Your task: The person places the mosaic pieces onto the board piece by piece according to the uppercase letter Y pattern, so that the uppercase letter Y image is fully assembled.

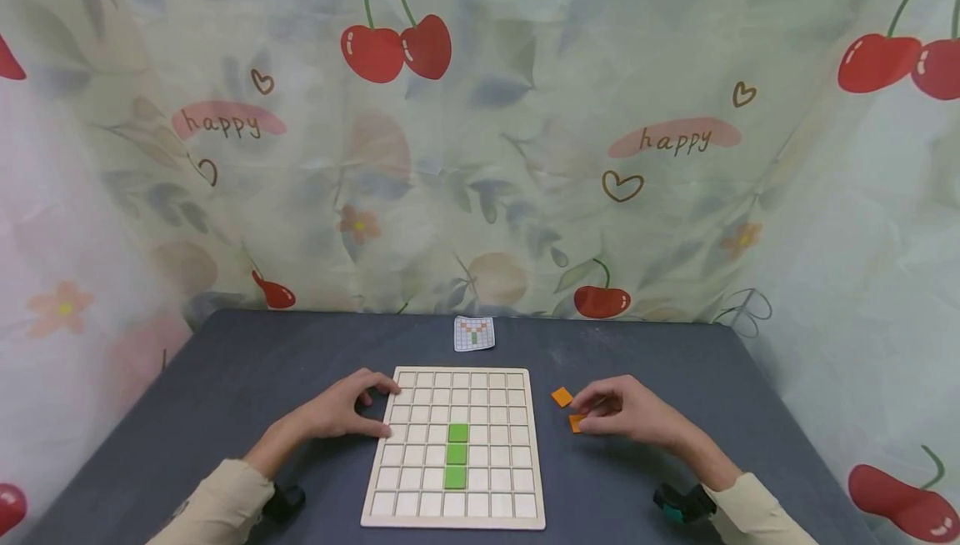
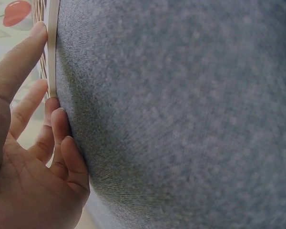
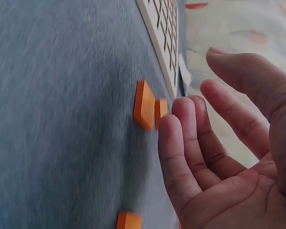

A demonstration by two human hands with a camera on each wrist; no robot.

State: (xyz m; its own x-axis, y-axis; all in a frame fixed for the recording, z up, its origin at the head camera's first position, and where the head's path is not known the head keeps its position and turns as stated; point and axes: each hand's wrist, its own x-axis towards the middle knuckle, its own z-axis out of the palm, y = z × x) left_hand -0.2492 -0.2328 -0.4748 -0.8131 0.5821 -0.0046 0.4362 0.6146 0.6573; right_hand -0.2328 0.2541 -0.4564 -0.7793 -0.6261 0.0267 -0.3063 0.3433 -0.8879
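A pale grid board lies on the dark table, with a column of 3 green tiles in its cells. My left hand rests at the board's left edge, thumb and fingertips touching the rim without curling round it. To the right of the board lie orange tiles, one in plain sight and another partly covered by my right hand. In the right wrist view the thumb stands apart from the bent fingers, nothing between them, beside two orange tiles; a further orange tile shows at the bottom edge.
Behind the board lies a small card printed with a coloured grid pattern. A cherry-print curtain hangs along the back and sides of the table. Dark wrist devices sit at both cuffs.
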